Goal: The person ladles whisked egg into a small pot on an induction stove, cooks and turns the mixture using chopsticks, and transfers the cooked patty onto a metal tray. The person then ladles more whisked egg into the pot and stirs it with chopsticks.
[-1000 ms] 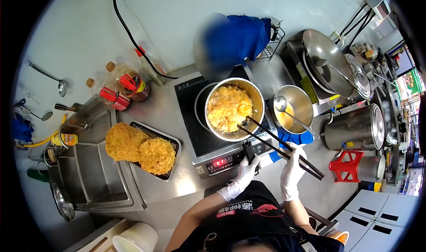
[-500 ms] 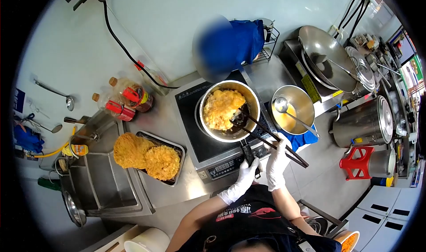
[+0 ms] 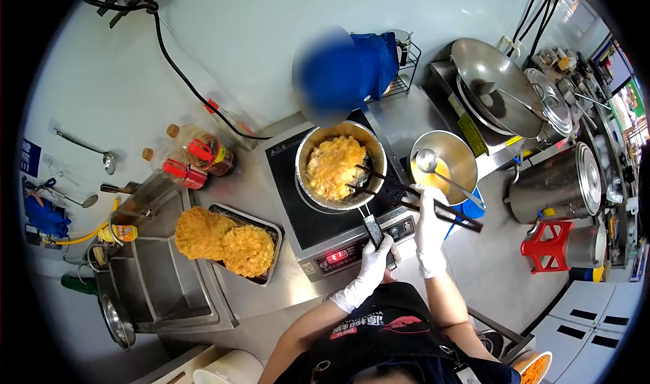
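Note:
My left hand [image 3: 369,270], in a white glove, is closed round the black pot handle [image 3: 372,228]. The steel pot [image 3: 306,193] is over the induction cooker [image 3: 290,232], apparently tilted a little. In it lies a golden fried patty [image 3: 335,166] with a rough, lumpy surface. My right hand [image 3: 428,238], gloved too, grips a pair of long dark chopsticks [image 3: 452,216]. Their tips are spread and touch the patty's right edge. Two similar fried patties [image 3: 245,250] rest on a black tray [image 3: 272,265] to the left.
Right of the cooker stands a steel bowl [image 3: 466,155] of yellow liquid with a ladle [image 3: 452,179] in it. A large wok [image 3: 491,66] is behind. The sink [image 3: 169,276] and sauce bottles [image 3: 206,155] are at left. A red stool [image 3: 545,249] is on the floor.
The pot has shifted slightly left and seems more tilted, the patty moving with it. The chopstick tips have spread further apart. The cooker's display now glows red.

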Motion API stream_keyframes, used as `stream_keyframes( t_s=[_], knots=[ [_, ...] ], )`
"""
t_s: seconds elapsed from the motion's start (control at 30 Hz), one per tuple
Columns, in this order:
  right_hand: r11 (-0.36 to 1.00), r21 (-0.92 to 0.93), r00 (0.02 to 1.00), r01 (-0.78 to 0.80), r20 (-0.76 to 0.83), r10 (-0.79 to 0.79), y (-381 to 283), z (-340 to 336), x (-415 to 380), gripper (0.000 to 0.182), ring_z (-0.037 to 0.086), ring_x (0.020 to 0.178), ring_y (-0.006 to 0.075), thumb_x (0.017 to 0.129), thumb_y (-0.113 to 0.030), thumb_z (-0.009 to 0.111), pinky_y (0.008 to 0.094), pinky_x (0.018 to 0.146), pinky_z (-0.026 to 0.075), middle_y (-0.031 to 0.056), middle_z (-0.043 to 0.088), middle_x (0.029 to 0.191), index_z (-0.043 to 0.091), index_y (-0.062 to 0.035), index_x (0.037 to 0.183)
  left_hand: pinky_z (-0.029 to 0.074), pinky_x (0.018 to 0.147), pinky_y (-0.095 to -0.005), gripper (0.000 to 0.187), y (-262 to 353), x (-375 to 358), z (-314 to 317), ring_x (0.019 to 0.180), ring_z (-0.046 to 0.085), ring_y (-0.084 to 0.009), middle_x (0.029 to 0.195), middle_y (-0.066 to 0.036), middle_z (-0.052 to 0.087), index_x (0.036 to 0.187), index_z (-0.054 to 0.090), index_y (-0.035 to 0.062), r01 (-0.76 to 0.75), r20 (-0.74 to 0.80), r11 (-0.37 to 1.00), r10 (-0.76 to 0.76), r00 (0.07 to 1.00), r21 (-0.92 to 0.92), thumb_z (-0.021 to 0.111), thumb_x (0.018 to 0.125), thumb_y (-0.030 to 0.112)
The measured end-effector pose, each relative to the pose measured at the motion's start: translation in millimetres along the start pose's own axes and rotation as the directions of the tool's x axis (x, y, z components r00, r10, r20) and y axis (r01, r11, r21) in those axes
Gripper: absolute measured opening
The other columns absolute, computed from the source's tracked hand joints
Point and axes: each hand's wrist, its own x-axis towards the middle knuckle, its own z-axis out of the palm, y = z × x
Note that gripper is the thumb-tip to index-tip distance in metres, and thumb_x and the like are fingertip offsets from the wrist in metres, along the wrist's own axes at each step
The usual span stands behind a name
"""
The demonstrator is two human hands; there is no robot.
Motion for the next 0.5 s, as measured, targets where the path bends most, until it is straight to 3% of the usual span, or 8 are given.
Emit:
stream_keyframes(
  t_s=[0.1,0.2,0.23,0.3,0.37,0.4,0.5],
  knots=[
    [0.981,-0.188,0.996,0.049,0.08,-0.035,-50.4,8.4,10.7,0.014,0.062,0.067,0.0135,0.088,-0.012,0.057,0.0231,0.06,0.05,0.0067,0.063,0.081,0.059,0.0012,0.093,0.044,0.053,-0.0238,0.019,3.0,-1.0,6.3,0.054,0.051,-0.0116,0.061,-0.003,0.053,0.081,0.049,0.0049,-0.03,0.026,0.994,0.032,0.999,-0.107,0.051,0.092,0.02],
    [0.841,-0.435,0.944,0.322,0.218,-0.249,-97.9,10.4,14.2,0.013,0.056,0.06,0.01,0.086,-0.011,0.059,0.0212,0.055,0.044,0.0056,0.061,0.068,0.059,0.0017,0.08,0.044,0.052,-0.0245,0.017,4.2,-1.1,7.8,0.054,0.052,-0.0116,0.062,-0.002,0.052,0.084,0.049,0.0055,-0.031,0.015,0.995,0.032,0.999,-0.097,0.051,0.092,0.02],
    [0.85,-0.446,0.956,0.28,0.206,-0.207,-110.7,8.7,13.3,0.013,0.055,0.06,0.0104,0.085,-0.009,0.06,0.0215,0.057,0.042,0.0068,0.061,0.07,0.06,0.0024,0.079,0.044,0.052,-0.0245,0.016,4.6,-1.1,8.2,0.054,0.052,-0.0112,0.062,-0.001,0.052,0.085,0.049,0.0057,-0.022,0.009,0.995,0.023,1.0,-0.1,0.051,0.092,0.02],
    [0.819,-0.416,0.915,0.395,0.255,-0.312,-129.8,6.7,10.4,0.012,0.055,0.066,0.0108,0.084,-0.008,0.06,0.0221,0.063,0.043,0.0069,0.06,0.074,0.06,0.0036,0.079,0.044,0.051,-0.0236,0.016,2.0,0.5,7.7,0.053,0.051,-0.0101,0.063,-0.001,0.052,0.085,0.049,0.006,-0.037,0.0,0.996,0.037,0.999,-0.076,0.052,0.092,0.02],
    [0.895,-0.334,0.944,0.297,0.241,-0.224,-140.2,5.2,1.5,0.011,0.055,0.072,0.0118,0.083,-0.007,0.06,0.0234,0.068,0.043,0.0071,0.06,0.078,0.06,0.0043,0.081,0.043,0.049,-0.0227,0.015,-1.4,2.1,5.5,0.052,0.051,-0.0091,0.063,0.0,0.052,0.086,0.05,0.0061,-0.044,-0.01,0.998,0.043,0.999,-0.052,0.052,0.092,0.02],
    [0.914,-0.255,0.925,0.316,0.299,-0.236,-139.5,5.1,0.7,0.011,0.055,0.073,0.013,0.082,-0.006,0.062,0.0243,0.071,0.043,0.0068,0.059,0.079,0.06,0.0043,0.08,0.043,0.048,-0.0222,0.015,-2.3,2.8,4.7,0.052,0.05,-0.0087,0.063,0.0,0.052,0.086,0.05,0.0062,-0.043,-0.014,0.998,0.042,0.999,-0.04,0.052,0.092,0.02],
    [0.933,-0.249,0.897,0.258,0.42,-0.136,-126.5,0.3,3.2,0.012,0.056,0.074,0.0151,0.08,-0.007,0.064,0.0261,0.072,0.045,0.0085,0.062,0.08,0.061,0.0043,0.082,0.042,0.047,-0.0208,0.015,-4.5,3.3,3.3,0.051,0.05,-0.008,0.063,0.0,0.052,0.087,0.05,0.006,-0.034,-0.027,0.999,0.033,0.999,-0.036,0.052,0.092,0.02]
  ],
)
